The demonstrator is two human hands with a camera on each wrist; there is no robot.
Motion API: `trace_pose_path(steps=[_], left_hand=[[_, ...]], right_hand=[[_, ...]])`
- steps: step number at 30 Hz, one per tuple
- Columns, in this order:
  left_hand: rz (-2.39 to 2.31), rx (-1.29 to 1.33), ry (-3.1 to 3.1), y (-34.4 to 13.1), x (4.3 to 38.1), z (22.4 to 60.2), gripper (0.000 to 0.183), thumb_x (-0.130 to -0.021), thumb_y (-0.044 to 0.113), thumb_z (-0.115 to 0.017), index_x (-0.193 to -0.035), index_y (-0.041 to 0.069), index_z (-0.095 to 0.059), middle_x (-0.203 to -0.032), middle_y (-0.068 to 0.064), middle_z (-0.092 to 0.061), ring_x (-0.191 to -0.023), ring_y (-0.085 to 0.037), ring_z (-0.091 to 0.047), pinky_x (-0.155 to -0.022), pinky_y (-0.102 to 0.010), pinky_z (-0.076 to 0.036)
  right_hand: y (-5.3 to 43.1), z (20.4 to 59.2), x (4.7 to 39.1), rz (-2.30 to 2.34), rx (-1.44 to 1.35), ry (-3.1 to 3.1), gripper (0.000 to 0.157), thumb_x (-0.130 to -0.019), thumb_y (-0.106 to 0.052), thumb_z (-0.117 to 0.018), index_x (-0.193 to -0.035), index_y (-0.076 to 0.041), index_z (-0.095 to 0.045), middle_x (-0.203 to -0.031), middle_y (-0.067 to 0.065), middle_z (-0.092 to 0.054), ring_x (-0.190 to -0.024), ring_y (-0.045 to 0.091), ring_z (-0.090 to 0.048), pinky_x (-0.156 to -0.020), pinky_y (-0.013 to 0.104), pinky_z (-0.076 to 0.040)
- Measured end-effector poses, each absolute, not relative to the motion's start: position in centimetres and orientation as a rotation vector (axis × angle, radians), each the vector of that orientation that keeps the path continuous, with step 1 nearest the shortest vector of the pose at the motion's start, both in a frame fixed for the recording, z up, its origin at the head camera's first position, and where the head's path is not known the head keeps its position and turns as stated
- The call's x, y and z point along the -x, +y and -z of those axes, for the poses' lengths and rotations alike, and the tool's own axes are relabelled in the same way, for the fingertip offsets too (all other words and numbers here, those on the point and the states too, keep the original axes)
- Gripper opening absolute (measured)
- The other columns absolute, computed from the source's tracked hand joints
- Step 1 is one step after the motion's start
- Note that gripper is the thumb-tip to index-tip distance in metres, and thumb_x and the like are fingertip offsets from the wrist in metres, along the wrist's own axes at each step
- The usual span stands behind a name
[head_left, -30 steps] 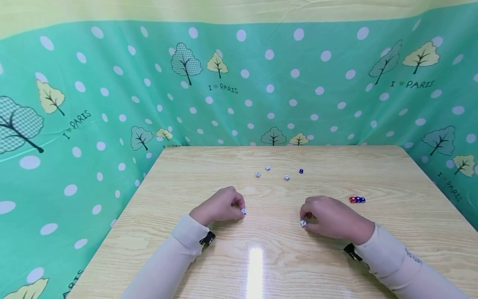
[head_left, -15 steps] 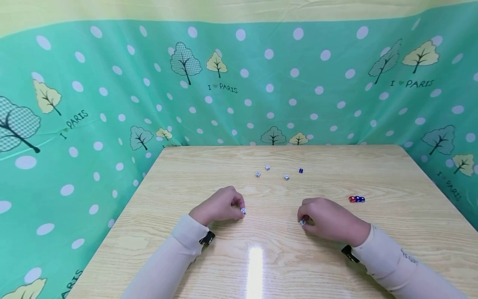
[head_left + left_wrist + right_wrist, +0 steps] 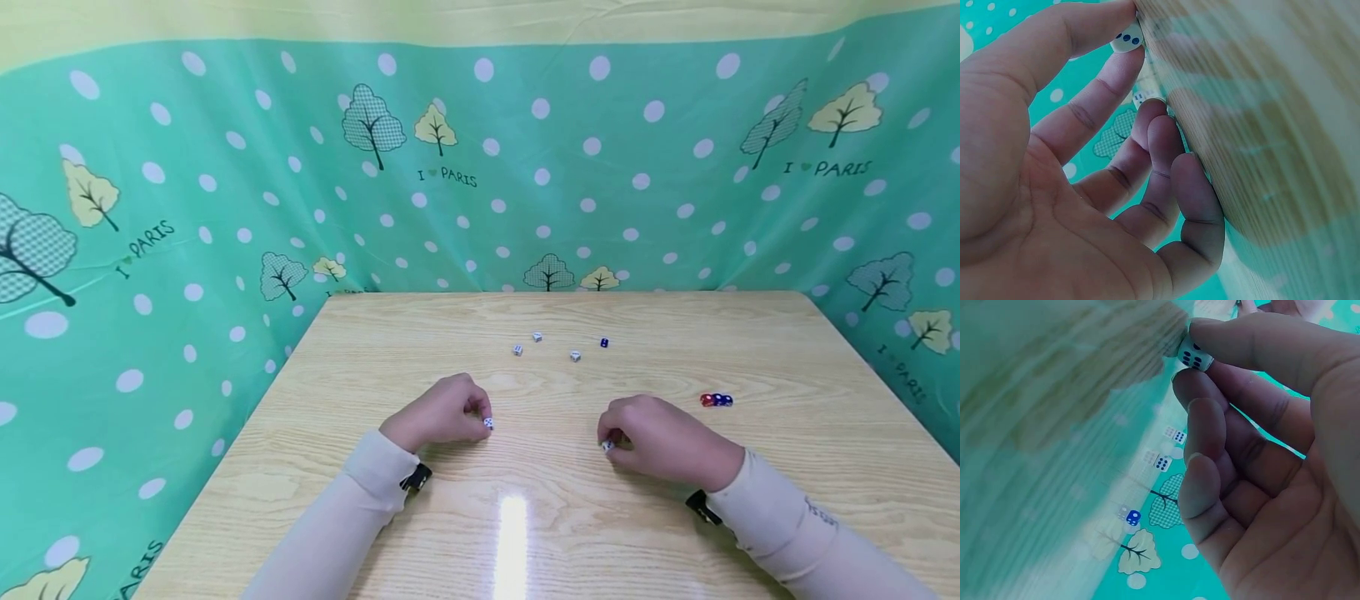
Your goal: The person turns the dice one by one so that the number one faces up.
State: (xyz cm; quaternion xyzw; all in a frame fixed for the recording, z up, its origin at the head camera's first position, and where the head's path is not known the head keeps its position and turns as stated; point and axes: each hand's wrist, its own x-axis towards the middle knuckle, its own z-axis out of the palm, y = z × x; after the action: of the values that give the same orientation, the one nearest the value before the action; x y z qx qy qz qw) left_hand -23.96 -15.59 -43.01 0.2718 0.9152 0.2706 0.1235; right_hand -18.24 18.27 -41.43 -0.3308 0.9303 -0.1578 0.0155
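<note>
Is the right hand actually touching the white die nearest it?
Touching. The right wrist view shows the right hand pinching the white die, with the thumb pressed against it.

Left-hand die (image 3: 1127, 40): partly covered by thumb and forefinger of the left hand (image 3: 442, 412); full pip count cannot be told. Right-hand die (image 3: 1195, 358): upper part tucked behind the thumb of the right hand (image 3: 663, 437). Left wrist view: another white die (image 3: 1145, 97), largely hidden by a fingertip. Head view: pips on the far white dice (image 3: 518, 351) too small to count; print (image 3: 821, 510) on the right sleeve (image 3: 780, 525) illegible. That sleeve, left sleeve (image 3: 326, 529) and table (image 3: 600, 550) run off the bottom edge.
</note>
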Motion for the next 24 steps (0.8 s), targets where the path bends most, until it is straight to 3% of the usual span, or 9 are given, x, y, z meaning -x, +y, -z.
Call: trace_pose_path(steps=[13, 24], left_hand=[[-0.786, -0.805, 2.667, -15.6, 23.9, 42.9, 0.015, -0.082, 0.014, -0.080, -0.075, 0.022, -0.071, -0.065, 0.005, -0.057, -0.079, -0.014, -0.048, -0.069, -0.030, -0.040], [-0.766, -0.794, 2.685, -15.5, 23.9, 43.0, 0.015, -0.081, 0.015, -0.082, -0.075, 0.023, -0.071, -0.073, 0.005, -0.059, -0.083, -0.016, -0.050, -0.071, -0.031, -0.040]], right_hand=[[19.9, 42.1, 19.9, 0.771, 0.820, 2.765, 0.015, -0.086, -0.019, -0.083, -0.088, -0.031, -0.074, -0.081, -0.018, -0.067, -0.074, 0.004, -0.061, -0.068, 0.023, -0.054], [21.0, 43.1, 20.9, 0.940, 0.773, 2.706, 0.012, -0.086, -0.022, -0.084, -0.091, -0.029, -0.076, -0.074, -0.009, -0.061, -0.065, 0.008, -0.054, -0.060, 0.025, -0.047]])
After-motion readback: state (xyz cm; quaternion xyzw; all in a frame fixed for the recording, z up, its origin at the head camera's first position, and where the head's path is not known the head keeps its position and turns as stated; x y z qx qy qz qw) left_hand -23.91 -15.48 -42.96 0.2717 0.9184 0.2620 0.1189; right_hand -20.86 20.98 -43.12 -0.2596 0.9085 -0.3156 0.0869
